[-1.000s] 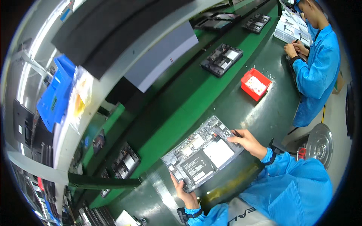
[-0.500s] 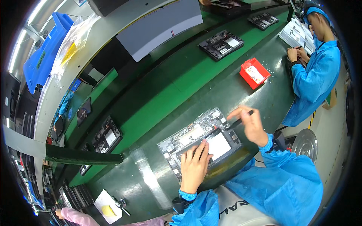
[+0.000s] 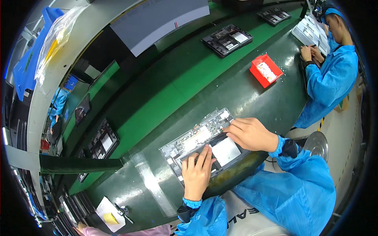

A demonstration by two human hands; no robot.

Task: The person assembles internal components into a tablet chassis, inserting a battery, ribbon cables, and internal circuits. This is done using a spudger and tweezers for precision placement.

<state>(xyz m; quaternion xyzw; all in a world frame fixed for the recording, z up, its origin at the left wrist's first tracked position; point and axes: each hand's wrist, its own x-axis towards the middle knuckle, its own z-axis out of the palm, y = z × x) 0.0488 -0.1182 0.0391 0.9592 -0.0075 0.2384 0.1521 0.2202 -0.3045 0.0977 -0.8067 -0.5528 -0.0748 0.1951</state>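
An opened laptop base [image 3: 199,133] lies at a slant on the green bench before me, its circuit boards and a white-labelled battery [image 3: 225,152] exposed. My left hand [image 3: 197,173] rests palm down on its near left part, fingers stretched out, tips beside a dark strip running along the middle. Over the right end, my right hand [image 3: 252,133] is closed, fingertips brought together at the edge of the circuit board, touching or just above it. What those fingers hold is hidden; the dark stick seen in them earlier does not show.
A red bin [image 3: 266,70] of small white pieces stands beyond the laptop, with bits scattered beside it. More opened laptops [image 3: 227,40] sit along the green belt [image 3: 177,92]. A co-worker [image 3: 330,74] works at far right. Clear tape [image 3: 153,185] and white paper [image 3: 108,212] lie left.
My right hand has come down and left onto the laptop's right end, and the dark stick has dropped from sight. My left hand stays on the laptop. The view has shifted slightly.
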